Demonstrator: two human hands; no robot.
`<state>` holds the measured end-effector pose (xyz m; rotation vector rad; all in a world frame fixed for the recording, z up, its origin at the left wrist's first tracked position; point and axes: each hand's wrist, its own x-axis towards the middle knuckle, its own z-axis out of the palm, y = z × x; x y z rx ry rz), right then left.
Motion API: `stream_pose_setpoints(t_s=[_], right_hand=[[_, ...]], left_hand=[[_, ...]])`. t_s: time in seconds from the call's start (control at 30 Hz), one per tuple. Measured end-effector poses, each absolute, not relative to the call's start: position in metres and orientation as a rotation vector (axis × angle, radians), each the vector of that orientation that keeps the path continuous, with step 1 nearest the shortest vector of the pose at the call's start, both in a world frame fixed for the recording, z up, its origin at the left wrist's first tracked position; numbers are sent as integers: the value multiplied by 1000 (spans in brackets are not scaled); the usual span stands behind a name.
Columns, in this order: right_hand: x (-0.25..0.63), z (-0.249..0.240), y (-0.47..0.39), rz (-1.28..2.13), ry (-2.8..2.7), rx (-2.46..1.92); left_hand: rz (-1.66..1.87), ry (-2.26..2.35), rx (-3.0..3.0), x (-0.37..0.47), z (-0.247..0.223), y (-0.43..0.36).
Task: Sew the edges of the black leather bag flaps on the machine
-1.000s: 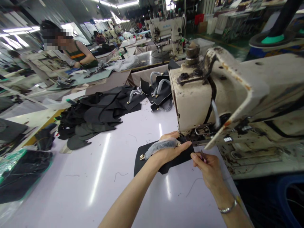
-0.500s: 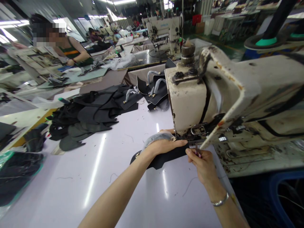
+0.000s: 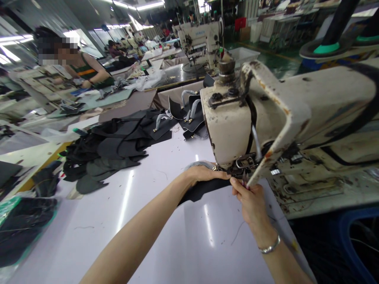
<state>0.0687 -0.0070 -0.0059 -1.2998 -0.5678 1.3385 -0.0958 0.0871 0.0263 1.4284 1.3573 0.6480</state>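
Observation:
A black flat leather-like piece (image 3: 204, 190) lies on the white table under the head of the sewing machine (image 3: 229, 130). A plastic-wrapped handle (image 3: 197, 163) with gold-coloured metal shows behind it, partly hidden. My left hand (image 3: 203, 174) rests stretched out across the piece, its fingertips close to the machine's foot. The right hand (image 3: 250, 195) is closed around small thread snips (image 3: 244, 182), whose points stick up from the fist. Its thumb and forefinger meet the piece's right end, beside the left fingertips. The needle cannot be made out.
Behind the work lies a heap of black cut pieces (image 3: 118, 138), next to several black pieces with wrapped handles (image 3: 192, 114). A plastic-bagged bundle (image 3: 23, 228) is at the left edge. Across the tables, a person (image 3: 89, 73) sits at another machine.
The black piece and my left hand have shifted slightly away from me, and the piece's left end is now behind my forearm. The machine's bright lever sits lower. The view has shifted a little.

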Motion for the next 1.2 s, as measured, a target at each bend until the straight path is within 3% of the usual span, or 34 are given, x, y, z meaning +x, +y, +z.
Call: stream_pose_setpoints(t_s=[0.07, 0.13, 0.77, 1.2], right_hand=[[66, -5, -7, 1325, -541, -1298], [65, -6, -6, 1324, -519, -1297], [42, -1, -14, 1364, -404, -1282], [20, -1, -9, 1205, -288, -1234]], left_hand=[[293, 1167, 1375, -95, 30, 89], [171, 1083, 1337, -96, 31, 92], [309, 1010, 1227, -102, 13, 98], [381, 1015, 1145, -96, 38, 91]])
